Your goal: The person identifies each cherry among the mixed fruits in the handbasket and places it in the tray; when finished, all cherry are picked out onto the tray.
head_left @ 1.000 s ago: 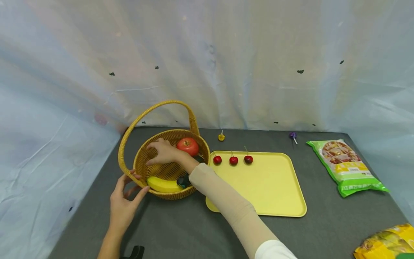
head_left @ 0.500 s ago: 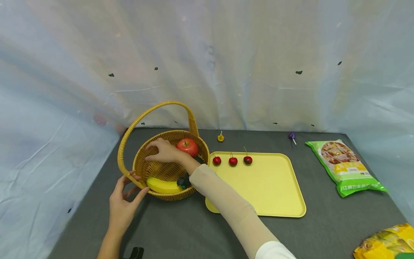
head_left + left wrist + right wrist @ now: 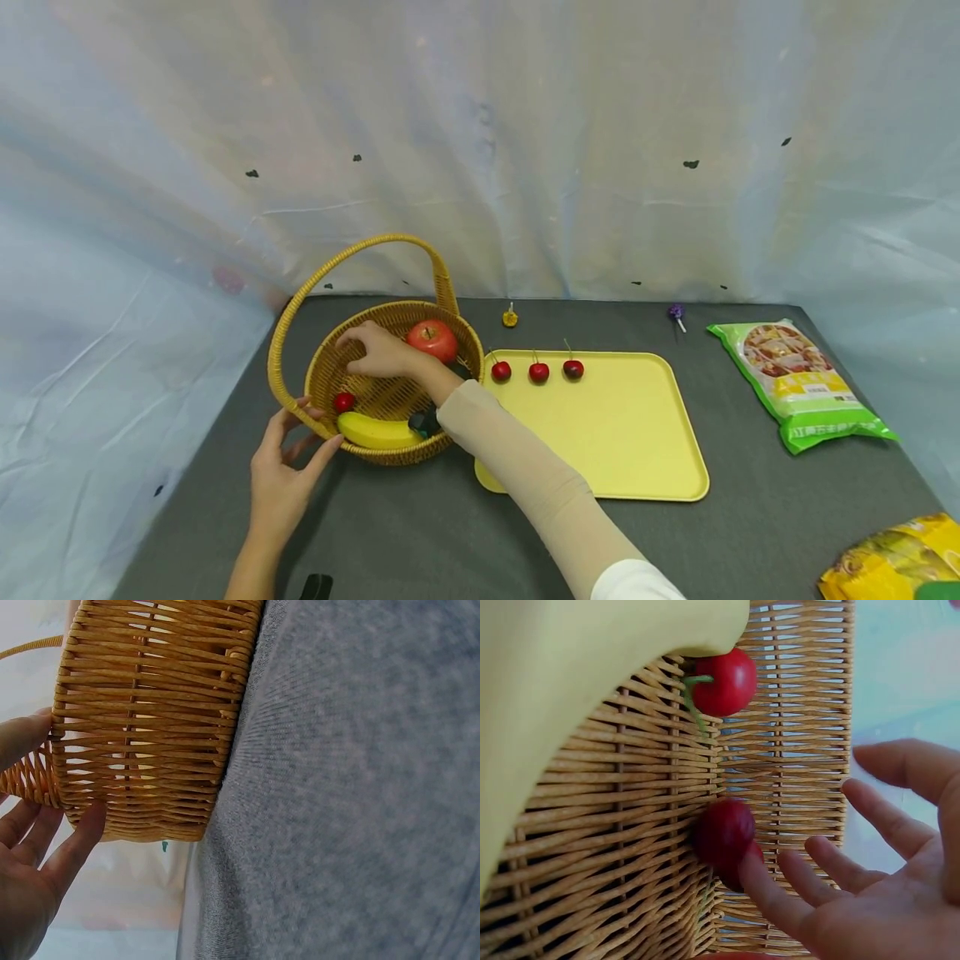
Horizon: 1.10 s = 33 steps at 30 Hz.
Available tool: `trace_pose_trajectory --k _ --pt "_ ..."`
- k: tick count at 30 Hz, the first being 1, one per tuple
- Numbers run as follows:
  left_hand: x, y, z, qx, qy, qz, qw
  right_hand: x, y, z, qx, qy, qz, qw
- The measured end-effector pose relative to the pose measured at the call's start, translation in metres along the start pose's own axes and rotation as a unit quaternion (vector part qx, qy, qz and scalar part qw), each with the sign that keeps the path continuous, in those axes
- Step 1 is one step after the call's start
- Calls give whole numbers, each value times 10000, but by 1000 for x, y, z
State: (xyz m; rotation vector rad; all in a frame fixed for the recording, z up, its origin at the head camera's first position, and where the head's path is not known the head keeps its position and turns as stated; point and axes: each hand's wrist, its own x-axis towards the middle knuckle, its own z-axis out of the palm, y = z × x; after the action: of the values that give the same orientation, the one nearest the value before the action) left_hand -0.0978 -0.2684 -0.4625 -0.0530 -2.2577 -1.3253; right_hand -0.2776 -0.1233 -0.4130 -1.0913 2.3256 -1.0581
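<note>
With my left hand (image 3: 288, 475) clamped on the near-left rim of the wicker basket (image 3: 393, 457), where a banana (image 3: 375, 431) lies beside a red cherry (image 3: 344, 402), my right hand (image 3: 378, 352), fingers loosely apart, hangs inside near two more cherries (image 3: 725, 831), an apple (image 3: 432, 341) farther back.

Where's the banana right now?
Left of centre in the head view, the banana lies inside the basket, along its near side, by a small red fruit.
</note>
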Motion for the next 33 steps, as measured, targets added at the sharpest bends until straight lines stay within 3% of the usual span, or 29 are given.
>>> trace_pose_trajectory --k 6,20,25,33 --pt "0 2 0 -5 -9 -34 10000 2 3 -2 24 -234 -216 9995" --pt "0 2 0 60 -1 -11 10000 -2 6 3 357 -1458 0 9887" --pt "0 0 -1 172 6 134 9998 -3 7 3 479 -1478 32 9878" --pt "-1 2 0 22 39 -33 10000 -3 4 -1 435 -1271 -166 9908"
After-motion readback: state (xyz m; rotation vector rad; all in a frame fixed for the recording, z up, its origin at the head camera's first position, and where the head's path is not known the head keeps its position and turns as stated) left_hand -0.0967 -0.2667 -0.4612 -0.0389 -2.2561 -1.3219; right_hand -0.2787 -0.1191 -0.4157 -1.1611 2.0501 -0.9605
